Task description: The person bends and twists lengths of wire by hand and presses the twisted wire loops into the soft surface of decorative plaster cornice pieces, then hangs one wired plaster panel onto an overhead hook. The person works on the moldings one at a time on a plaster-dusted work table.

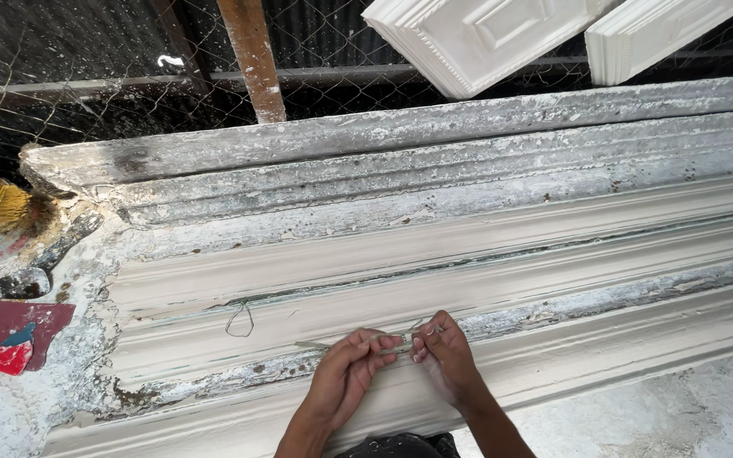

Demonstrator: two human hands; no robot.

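Plaster-crusted and long, the ridged cornice mould (468,212) fills the counter (706,407), with white cast panels (477,34) leaning on wire mesh behind. Near its front edge, the left hand (345,373) and right hand (444,356) pinch a thin wire piece (396,343) between fingertips; it looks light, springy and best gripped at its ends. Another wire loop (239,321) lies nearby.

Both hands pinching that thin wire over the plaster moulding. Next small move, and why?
Probably lower the thin wire onto the wet plaster moulding and press it in. The left hand and right hand pinch it between the fingertips just above the surface, and a wire loop to the left already sits in the plaster.
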